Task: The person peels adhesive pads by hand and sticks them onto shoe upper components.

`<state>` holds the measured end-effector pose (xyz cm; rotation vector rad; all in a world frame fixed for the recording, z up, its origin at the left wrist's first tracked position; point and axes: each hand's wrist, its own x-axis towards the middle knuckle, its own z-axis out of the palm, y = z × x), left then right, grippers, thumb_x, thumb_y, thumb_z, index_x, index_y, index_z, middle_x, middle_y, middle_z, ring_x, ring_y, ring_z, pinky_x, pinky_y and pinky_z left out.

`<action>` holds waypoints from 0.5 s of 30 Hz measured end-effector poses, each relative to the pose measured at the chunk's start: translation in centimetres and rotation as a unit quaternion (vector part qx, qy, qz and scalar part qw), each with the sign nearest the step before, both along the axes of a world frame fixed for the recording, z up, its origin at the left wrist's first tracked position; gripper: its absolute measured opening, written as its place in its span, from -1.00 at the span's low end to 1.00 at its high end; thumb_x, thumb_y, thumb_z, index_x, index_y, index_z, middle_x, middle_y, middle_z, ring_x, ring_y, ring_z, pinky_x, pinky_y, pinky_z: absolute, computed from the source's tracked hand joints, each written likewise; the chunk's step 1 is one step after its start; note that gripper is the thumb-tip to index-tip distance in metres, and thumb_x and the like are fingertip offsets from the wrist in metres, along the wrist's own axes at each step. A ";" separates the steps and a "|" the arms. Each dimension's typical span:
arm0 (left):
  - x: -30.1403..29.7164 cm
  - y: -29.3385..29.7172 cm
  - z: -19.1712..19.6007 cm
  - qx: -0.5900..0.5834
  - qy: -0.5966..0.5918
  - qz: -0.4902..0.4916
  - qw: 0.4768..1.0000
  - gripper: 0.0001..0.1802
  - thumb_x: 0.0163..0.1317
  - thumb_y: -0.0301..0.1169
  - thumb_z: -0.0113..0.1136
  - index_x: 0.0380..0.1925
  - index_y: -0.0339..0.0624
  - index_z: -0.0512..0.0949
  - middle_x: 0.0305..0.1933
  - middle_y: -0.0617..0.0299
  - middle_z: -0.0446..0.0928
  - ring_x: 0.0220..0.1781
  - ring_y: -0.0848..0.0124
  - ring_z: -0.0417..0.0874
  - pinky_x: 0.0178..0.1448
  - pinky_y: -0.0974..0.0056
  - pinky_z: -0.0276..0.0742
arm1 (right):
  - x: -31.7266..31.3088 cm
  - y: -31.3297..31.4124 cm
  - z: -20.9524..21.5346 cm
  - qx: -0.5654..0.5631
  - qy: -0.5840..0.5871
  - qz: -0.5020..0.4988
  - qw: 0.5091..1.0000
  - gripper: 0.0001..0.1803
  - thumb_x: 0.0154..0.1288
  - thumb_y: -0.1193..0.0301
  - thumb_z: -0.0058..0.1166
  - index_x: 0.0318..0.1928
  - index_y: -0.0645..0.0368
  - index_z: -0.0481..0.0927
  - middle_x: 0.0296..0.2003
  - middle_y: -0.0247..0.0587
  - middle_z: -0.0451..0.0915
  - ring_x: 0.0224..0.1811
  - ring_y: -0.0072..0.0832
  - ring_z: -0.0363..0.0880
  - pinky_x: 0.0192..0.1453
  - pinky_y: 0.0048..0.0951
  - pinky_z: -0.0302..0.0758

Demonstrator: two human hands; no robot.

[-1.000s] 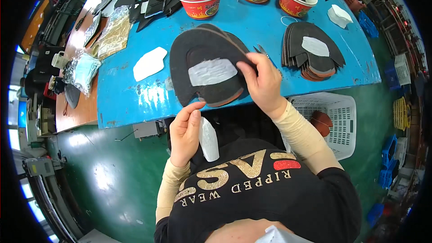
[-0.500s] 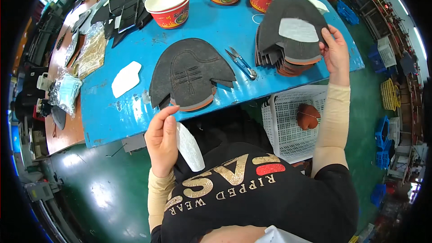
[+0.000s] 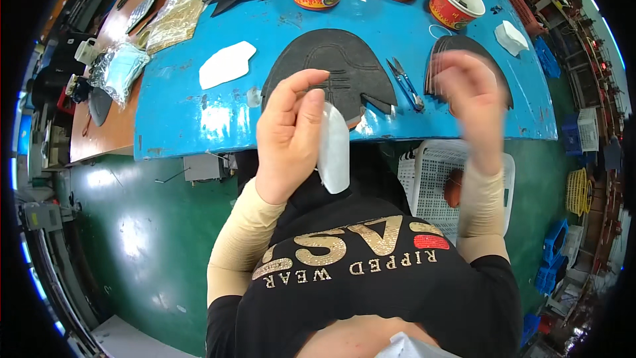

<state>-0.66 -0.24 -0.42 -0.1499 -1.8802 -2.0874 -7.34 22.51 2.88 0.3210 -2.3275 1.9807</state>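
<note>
Over the blue table's near edge, the left hand holds a white patch; the right hand blurs, grip unclear; snips separate a black piece and dark stack.

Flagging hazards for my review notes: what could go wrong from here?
The snips lie with blades parted near the blurred right hand, so a careless sweep might nick it. The white patch in the left hand hangs past the near edge of the blue table and could drop.

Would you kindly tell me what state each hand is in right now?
Left hand: closed, holding a white patch.
Right hand: blurred, near the dark stack; open or closed cannot be told.
</note>
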 end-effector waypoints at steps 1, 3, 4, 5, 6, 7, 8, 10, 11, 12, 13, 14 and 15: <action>-0.1 -0.1 -0.4 -0.036 0.018 0.012 0.999 -0.74 0.28 -0.52 -0.02 -0.02 -0.27 0.39 -0.38 0.38 0.42 -0.41 0.70 0.34 -0.34 0.56 0.30 | 0.9 -2.3 -0.5 0.018 0.026 0.186 0.982 -0.76 0.15 0.49 0.14 -0.13 0.17 0.56 -0.27 -0.38 0.56 -0.22 -0.65 0.49 -0.13 -0.60 0.44; 0.1 -0.3 -0.5 -0.072 0.034 0.032 0.996 -0.73 0.27 -0.54 0.00 -0.02 -0.28 0.39 -0.41 0.36 0.42 -0.43 0.69 0.35 -0.37 0.56 0.30 | 3.0 -6.4 -1.3 -0.095 -0.111 0.297 0.944 -0.75 0.18 0.47 0.12 -0.10 0.25 0.51 -0.26 -0.31 0.58 -0.22 -0.65 0.51 -0.13 -0.59 0.46; 0.4 -0.4 -0.4 -0.114 0.064 0.051 0.990 -0.71 0.24 -0.56 0.01 -0.01 -0.28 0.38 -0.43 0.34 0.42 -0.45 0.67 0.35 -0.39 0.55 0.31 | 3.6 -7.6 -1.2 -0.110 -0.159 0.317 0.929 -0.81 0.21 0.46 0.10 -0.18 0.28 0.51 -0.29 -0.33 0.56 -0.26 -0.70 0.49 -0.18 -0.63 0.44; 0.5 -0.7 -0.3 -0.156 0.095 0.068 0.981 -0.69 0.22 -0.59 0.02 -0.01 -0.28 0.38 -0.44 0.32 0.42 -0.48 0.66 0.36 -0.42 0.54 0.32 | 3.4 -8.0 -1.7 -0.109 -0.174 0.311 0.928 -0.83 0.22 0.45 0.09 -0.21 0.27 0.50 -0.32 -0.37 0.55 -0.29 -0.73 0.47 -0.21 -0.65 0.42; 0.6 -1.0 -0.4 -0.158 0.095 0.071 0.980 -0.69 0.22 -0.59 0.02 -0.01 -0.28 0.38 -0.44 0.32 0.42 -0.48 0.66 0.36 -0.42 0.54 0.32 | 3.2 -8.4 -2.3 -0.109 -0.188 0.305 0.927 -0.85 0.23 0.45 0.08 -0.24 0.27 0.49 -0.34 -0.40 0.53 -0.32 -0.76 0.45 -0.24 -0.67 0.40; 0.8 -1.3 -0.7 -0.170 0.110 0.054 0.978 -0.68 0.21 -0.61 0.03 -0.01 -0.29 0.38 -0.45 0.31 0.42 -0.48 0.65 0.37 -0.44 0.54 0.32 | 3.3 -8.7 -2.4 -0.109 -0.188 0.307 0.927 -0.85 0.23 0.45 0.08 -0.24 0.27 0.49 -0.34 -0.40 0.53 -0.32 -0.76 0.45 -0.24 -0.67 0.40; 0.9 -1.6 -0.9 -0.181 0.126 0.039 0.975 -0.67 0.20 -0.63 0.03 -0.01 -0.29 0.38 -0.46 0.31 0.42 -0.49 0.65 0.37 -0.45 0.53 0.33 | 3.3 -8.9 -2.5 -0.148 -0.224 0.321 0.908 -0.87 0.23 0.46 0.07 -0.26 0.25 0.48 -0.36 -0.43 0.51 -0.34 -0.77 0.43 -0.26 -0.69 0.39; 1.5 -2.0 -1.4 -0.164 0.102 0.039 0.980 -0.62 0.19 -0.63 0.03 0.04 -0.28 0.33 -0.42 0.29 0.43 -0.47 0.63 0.41 -0.40 0.53 0.37 | 3.3 -9.5 -2.7 -0.185 -0.259 0.336 0.887 -0.89 0.24 0.46 0.05 -0.28 0.24 0.48 -0.38 -0.46 0.49 -0.36 -0.79 0.41 -0.27 -0.70 0.37; 1.8 -2.2 -1.5 -0.090 0.067 0.020 0.993 -0.58 0.19 -0.64 0.03 0.08 -0.27 0.29 -0.38 0.27 0.43 -0.45 0.62 0.42 -0.37 0.54 0.38 | 3.3 -9.8 -2.9 -0.160 -0.232 0.315 0.906 -0.90 0.23 0.46 0.05 -0.28 0.23 0.48 -0.39 -0.46 0.49 -0.35 -0.78 0.41 -0.27 -0.70 0.36; 2.1 -2.4 -1.6 -0.015 0.031 0.001 0.999 -0.54 0.19 -0.65 0.03 0.11 -0.26 0.25 -0.35 0.26 0.43 -0.43 0.61 0.44 -0.34 0.54 0.39 | 3.4 -10.0 -3.0 -0.135 -0.205 0.294 0.924 -0.90 0.23 0.47 0.05 -0.28 0.23 0.47 -0.39 -0.46 0.48 -0.35 -0.78 0.41 -0.27 -0.71 0.36; 2.6 -2.6 -1.3 0.062 0.002 -0.023 0.998 -0.50 0.20 -0.61 0.06 0.16 -0.25 0.21 -0.27 0.26 0.43 -0.28 0.62 0.41 -0.17 0.54 0.35 | 3.6 -10.2 -2.6 -0.144 -0.199 0.276 0.929 -0.91 0.22 0.48 0.05 -0.30 0.22 0.47 -0.38 -0.46 0.48 -0.33 -0.78 0.41 -0.25 -0.70 0.37; 2.6 -2.7 -1.2 0.065 0.002 -0.023 0.998 -0.50 0.20 -0.61 0.06 0.16 -0.25 0.21 -0.27 0.26 0.43 -0.28 0.62 0.41 -0.17 0.54 0.35 | 3.6 -10.2 -2.7 -0.141 -0.200 0.276 0.930 -0.91 0.22 0.48 0.05 -0.30 0.22 0.47 -0.38 -0.46 0.48 -0.33 -0.78 0.41 -0.25 -0.70 0.37; 2.6 -2.9 -1.2 0.060 0.007 -0.021 0.998 -0.49 0.19 -0.62 0.06 0.16 -0.25 0.21 -0.26 0.26 0.43 -0.27 0.62 0.42 -0.17 0.54 0.35 | 3.6 -10.2 -3.0 -0.148 -0.186 0.277 0.931 -0.91 0.21 0.49 0.06 -0.29 0.22 0.47 -0.38 -0.45 0.48 -0.33 -0.77 0.41 -0.25 -0.69 0.37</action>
